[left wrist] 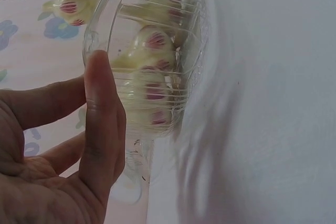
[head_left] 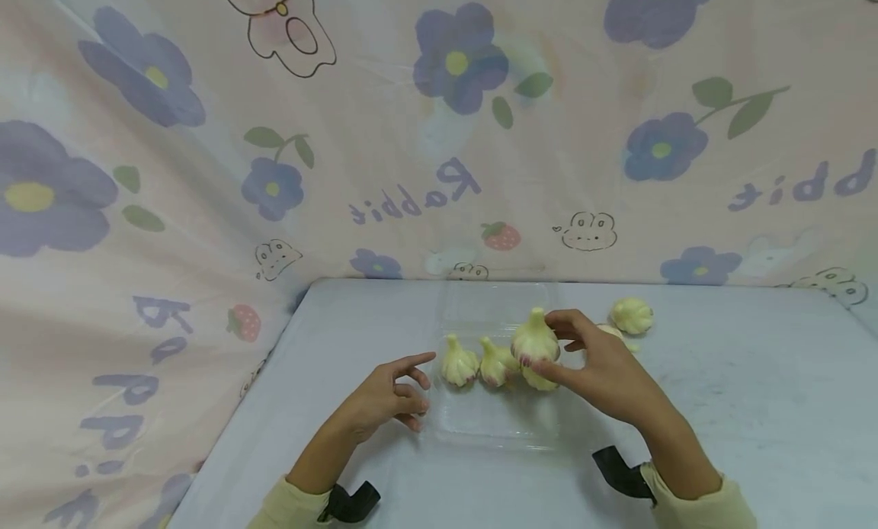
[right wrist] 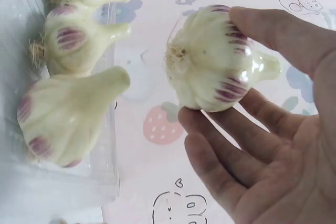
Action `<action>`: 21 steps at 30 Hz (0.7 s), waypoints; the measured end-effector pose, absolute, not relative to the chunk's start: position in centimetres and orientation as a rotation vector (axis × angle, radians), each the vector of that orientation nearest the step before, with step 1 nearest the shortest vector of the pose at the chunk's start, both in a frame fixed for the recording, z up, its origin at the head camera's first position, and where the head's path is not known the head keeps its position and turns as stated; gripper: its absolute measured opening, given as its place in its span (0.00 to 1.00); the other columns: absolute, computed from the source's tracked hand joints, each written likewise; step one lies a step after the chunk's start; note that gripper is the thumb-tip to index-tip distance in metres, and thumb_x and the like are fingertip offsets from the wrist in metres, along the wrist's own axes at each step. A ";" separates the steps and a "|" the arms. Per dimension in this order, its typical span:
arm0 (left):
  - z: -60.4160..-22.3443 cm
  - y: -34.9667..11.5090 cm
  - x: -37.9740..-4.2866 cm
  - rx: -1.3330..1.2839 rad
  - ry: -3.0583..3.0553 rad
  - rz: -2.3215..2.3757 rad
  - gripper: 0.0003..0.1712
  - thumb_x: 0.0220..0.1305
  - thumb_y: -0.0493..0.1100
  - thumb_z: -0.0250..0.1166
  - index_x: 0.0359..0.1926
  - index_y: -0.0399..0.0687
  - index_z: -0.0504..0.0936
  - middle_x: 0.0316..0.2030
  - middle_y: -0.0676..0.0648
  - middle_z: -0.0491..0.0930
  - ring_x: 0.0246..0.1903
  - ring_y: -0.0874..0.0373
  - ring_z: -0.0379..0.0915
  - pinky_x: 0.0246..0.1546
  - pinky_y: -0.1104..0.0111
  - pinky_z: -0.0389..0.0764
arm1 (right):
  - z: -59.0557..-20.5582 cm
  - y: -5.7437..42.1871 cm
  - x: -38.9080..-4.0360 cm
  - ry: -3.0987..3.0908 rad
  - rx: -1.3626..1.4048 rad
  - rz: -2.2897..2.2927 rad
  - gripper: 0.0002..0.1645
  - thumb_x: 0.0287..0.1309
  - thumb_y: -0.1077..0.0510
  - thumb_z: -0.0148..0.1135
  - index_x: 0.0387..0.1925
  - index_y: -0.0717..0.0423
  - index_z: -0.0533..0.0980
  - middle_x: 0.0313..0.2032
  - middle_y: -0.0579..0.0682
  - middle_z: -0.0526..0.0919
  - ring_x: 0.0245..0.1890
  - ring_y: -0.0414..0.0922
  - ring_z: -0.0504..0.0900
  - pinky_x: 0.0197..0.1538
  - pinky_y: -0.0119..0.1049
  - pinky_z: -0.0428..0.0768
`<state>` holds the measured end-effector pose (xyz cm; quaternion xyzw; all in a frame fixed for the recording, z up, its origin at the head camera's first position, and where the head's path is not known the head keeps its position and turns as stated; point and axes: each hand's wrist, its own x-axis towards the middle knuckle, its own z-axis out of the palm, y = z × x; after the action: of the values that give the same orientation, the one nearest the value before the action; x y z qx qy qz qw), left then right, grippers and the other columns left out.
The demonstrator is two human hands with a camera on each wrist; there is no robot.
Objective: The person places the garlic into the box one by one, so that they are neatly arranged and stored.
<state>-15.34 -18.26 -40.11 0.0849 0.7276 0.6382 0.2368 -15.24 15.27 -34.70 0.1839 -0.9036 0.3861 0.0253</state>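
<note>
We note pale grey flat tabletop [head_left: 720, 376], lightly scuffed. We see pink printed fabric backdrop [head_left: 425, 155] behind and at left: purple flowers, strawberries, rabbit outlines, mirrored "Rabbit" lettering. Lighting soft, even.

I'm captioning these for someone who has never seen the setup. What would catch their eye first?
The right hand holds a garlic bulb up over a clear tray at the table's middle, where three more bulbs sit in a row. The left hand rests by the tray's left edge. Behind, a pink flower-print cloth fills the background.
</note>
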 end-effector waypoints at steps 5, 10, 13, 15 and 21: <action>-40.1 -18.2 -15.4 0.221 1.987 1.755 0.44 0.62 0.26 0.64 0.76 0.44 0.58 0.46 0.43 0.69 0.29 0.59 0.78 0.28 0.68 0.87 | -34.9 14.8 -15.1 -2.796 0.560 1.206 0.38 0.58 0.38 0.69 0.64 0.48 0.68 0.59 0.53 0.79 0.55 0.54 0.80 0.51 0.50 0.83; -40.2 -18.2 -15.4 0.210 2.000 1.751 0.43 0.62 0.25 0.63 0.76 0.43 0.59 0.46 0.43 0.70 0.29 0.59 0.78 0.28 0.68 0.87 | -35.3 14.2 -15.0 -2.813 0.565 1.228 0.38 0.58 0.37 0.68 0.64 0.48 0.68 0.60 0.53 0.79 0.55 0.53 0.80 0.51 0.52 0.83; -40.1 -18.2 -15.4 0.210 1.997 1.752 0.43 0.62 0.24 0.63 0.76 0.43 0.59 0.46 0.43 0.70 0.30 0.59 0.78 0.28 0.68 0.87 | -35.4 13.8 -15.0 -2.800 0.585 1.229 0.37 0.58 0.38 0.68 0.64 0.47 0.68 0.59 0.53 0.79 0.55 0.53 0.80 0.51 0.54 0.82; -40.1 -18.2 -15.4 0.213 1.999 1.751 0.43 0.62 0.24 0.63 0.76 0.43 0.59 0.46 0.43 0.70 0.30 0.59 0.78 0.28 0.68 0.87 | -35.5 13.5 -15.0 -2.788 0.598 1.236 0.36 0.58 0.39 0.69 0.63 0.46 0.69 0.58 0.52 0.80 0.54 0.52 0.80 0.52 0.52 0.82; -40.1 -18.2 -15.5 0.219 2.013 1.736 0.43 0.62 0.25 0.62 0.76 0.43 0.59 0.46 0.42 0.70 0.30 0.59 0.78 0.28 0.68 0.87 | -36.2 12.7 -15.1 -2.776 0.639 1.266 0.35 0.57 0.39 0.69 0.62 0.47 0.70 0.57 0.50 0.81 0.54 0.51 0.81 0.54 0.51 0.82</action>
<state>-15.47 -18.23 -40.13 0.0799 0.7335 0.6328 0.2349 -15.10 12.67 -36.19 0.2051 -0.8904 0.4062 0.0122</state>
